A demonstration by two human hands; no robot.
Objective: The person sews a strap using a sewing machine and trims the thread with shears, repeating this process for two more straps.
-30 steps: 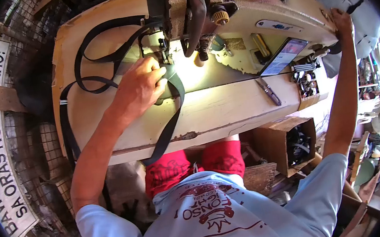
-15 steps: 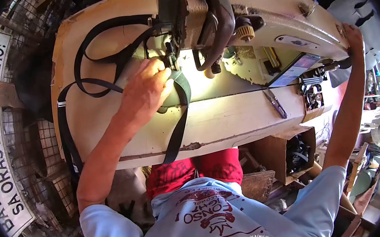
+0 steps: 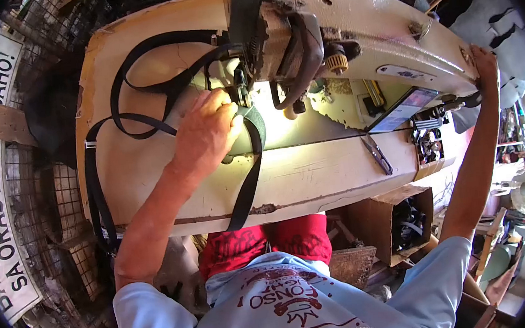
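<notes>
My left hand is closed around a black webbing strap beside the needle area of a sewing machine. The strap's front end drapes over the table edge, and more of it loops to the left. Bent fingers hide the part being pinched, close against the presser foot. At the far right end of the machine, my right hand is wrapped over what looks like the handwheel, mostly covered by the hand.
Thread snips lie on the machine table. Beside them a phone leans near a small box of bobbins and metal parts. A cardboard box stands below the table. Wire mesh with signs is at left.
The whole view has shifted slightly. Both hands keep almost the same places, the left on the strap and the right at the machine's end.
</notes>
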